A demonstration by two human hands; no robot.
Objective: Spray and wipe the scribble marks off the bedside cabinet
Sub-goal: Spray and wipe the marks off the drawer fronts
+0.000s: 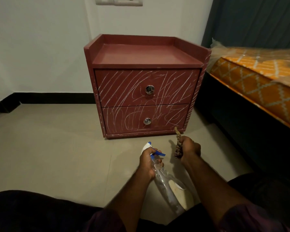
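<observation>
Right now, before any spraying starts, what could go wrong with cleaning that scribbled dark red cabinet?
The left hand grips the clear plastic spray bottle low over the grey tiled floor, so spray may fall short and wet it. The right hand holds the brown patterned cloth bunched tight, and white scribbles cover the front of the dark red cabinet, so wiping might only smear them.

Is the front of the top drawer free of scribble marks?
No, white scribble marks run across the top drawer front around its metal knob.

White wall [40, 47], grey tiled floor [49, 156], orange mattress [258, 84], dark curtain [258, 22]
</observation>
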